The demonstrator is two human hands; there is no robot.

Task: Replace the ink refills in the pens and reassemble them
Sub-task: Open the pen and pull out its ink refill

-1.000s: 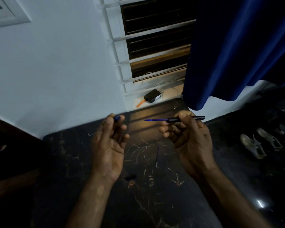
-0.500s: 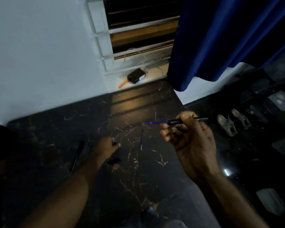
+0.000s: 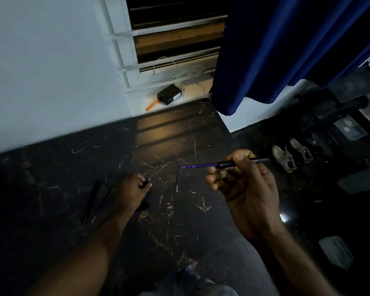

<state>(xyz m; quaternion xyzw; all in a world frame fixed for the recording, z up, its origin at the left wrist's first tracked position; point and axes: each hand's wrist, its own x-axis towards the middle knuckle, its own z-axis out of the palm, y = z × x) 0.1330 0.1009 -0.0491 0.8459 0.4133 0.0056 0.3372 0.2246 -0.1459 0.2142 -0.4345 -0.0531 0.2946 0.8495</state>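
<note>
Right hand (image 3: pixel 246 186) observed raised above the bench (image 3: pixel 51 167), grasping a black pen barrel (image 3: pixel 241 162) held level, with a blue refill (image 3: pixel 201 166) protruding from its front end. Left hand (image 3: pixel 135 186) found low at the bench surface, fingers pinched around a small dark part with a blue glint (image 3: pixel 149 179); identity too small to confirm, judged the pen's tip section. Spare refill (image 3: pixel 177 178) noted lying loose on the bench between the hands. Further dark pen pieces (image 3: pixel 92 199) logged left of the left hand. Poor lighting recorded. Recommended: seat refill fully, keep barrel steady, thread tip section over point squarely, without forcing.
</note>
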